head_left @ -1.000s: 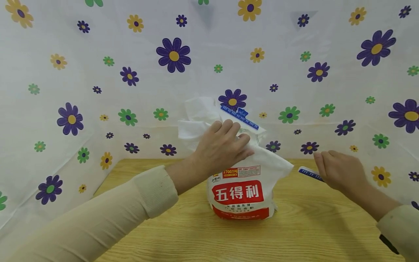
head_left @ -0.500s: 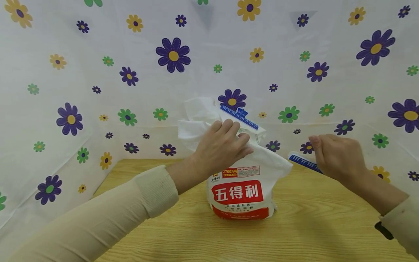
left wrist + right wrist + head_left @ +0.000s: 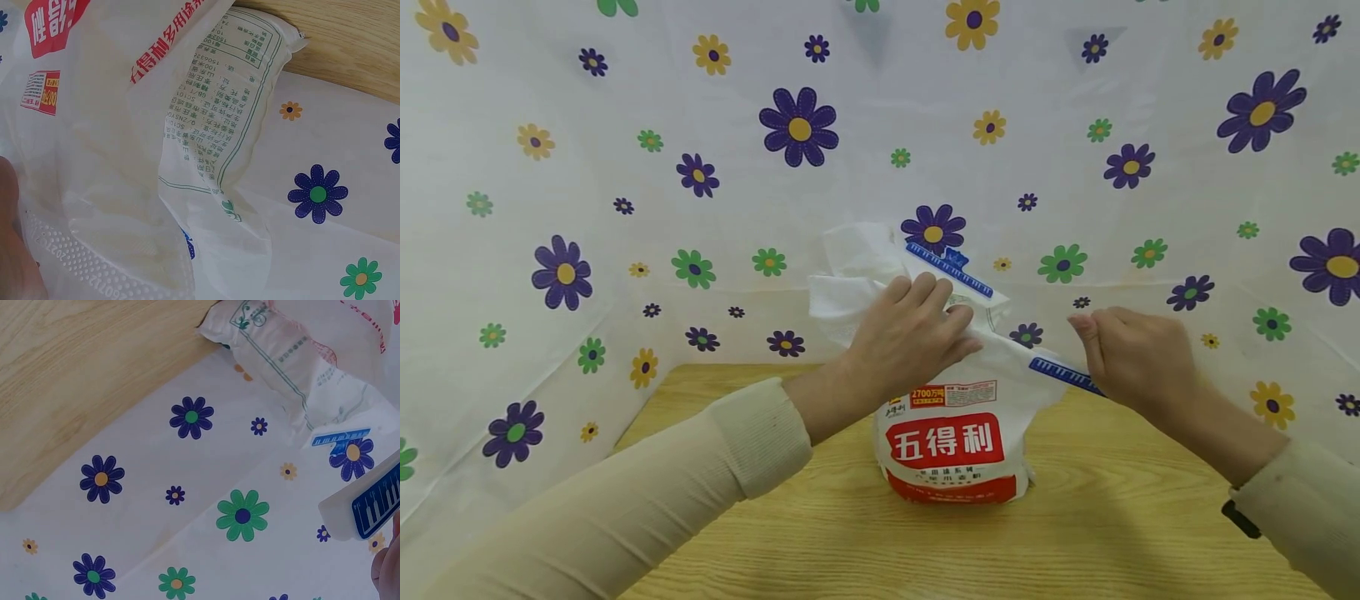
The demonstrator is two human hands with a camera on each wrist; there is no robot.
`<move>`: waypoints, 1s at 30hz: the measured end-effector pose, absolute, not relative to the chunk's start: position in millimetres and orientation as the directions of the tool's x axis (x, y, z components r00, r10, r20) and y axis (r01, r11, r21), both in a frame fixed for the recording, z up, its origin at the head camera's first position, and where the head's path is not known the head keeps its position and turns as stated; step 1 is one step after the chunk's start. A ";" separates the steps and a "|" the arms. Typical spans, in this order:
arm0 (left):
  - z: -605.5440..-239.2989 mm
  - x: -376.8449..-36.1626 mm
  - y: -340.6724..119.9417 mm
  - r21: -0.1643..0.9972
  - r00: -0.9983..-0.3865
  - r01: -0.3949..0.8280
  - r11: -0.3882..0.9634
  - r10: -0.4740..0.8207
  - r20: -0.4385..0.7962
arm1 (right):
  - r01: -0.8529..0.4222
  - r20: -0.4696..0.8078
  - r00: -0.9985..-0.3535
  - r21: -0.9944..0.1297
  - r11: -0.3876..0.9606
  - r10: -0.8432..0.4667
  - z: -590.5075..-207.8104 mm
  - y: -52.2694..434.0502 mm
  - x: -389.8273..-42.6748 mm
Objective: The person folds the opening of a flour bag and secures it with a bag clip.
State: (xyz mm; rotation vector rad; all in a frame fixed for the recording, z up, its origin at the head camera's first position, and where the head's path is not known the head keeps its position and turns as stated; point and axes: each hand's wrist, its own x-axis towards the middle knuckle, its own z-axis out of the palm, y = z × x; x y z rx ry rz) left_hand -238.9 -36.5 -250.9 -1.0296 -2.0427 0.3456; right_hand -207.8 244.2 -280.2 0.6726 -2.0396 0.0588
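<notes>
A white flour bag (image 3: pixel 958 433) with a red label stands on the wooden table (image 3: pixel 1112 517). Its top is folded over, and a blue-and-white sealing clip (image 3: pixel 949 268) sits on the far part of the fold. My left hand (image 3: pixel 925 329) grips the folded top, fingers over it and thumb (image 3: pixel 12 250) beneath. My right hand (image 3: pixel 1093 342) pinches a second blue clip (image 3: pixel 1060 375), whose tip reaches the bag's right corner. The right wrist view shows that clip (image 3: pixel 369 503) close up, with the bag (image 3: pixel 287 356) beyond it.
A white cloth printed with purple, green and yellow flowers (image 3: pixel 625 167) hangs behind the table and drapes down both sides. Bare wood (image 3: pixel 790 542) lies in front of the bag.
My right hand has moved left and slightly up with the second clip, from above the table's right side to the bag's right corner. The left hand has stayed on the fold.
</notes>
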 end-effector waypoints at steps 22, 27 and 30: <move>-253.9 -240.6 -37.6 -0.620 -0.358 0.483 0.619 0.785 0.505 | -0.523 0.820 -0.393 0.172 0.834 -0.416 -267.8 194.5 -225.1; -252.9 -239.9 -37.4 -0.614 -0.367 0.489 0.619 0.785 0.500 | -0.529 0.825 -0.385 0.169 0.832 -0.413 -264.3 182.7 -229.8; -253.1 -240.0 -37.3 -0.605 -0.369 0.494 0.624 0.781 0.505 | -0.527 0.828 -0.387 0.161 0.834 -0.405 -261.5 174.1 -232.4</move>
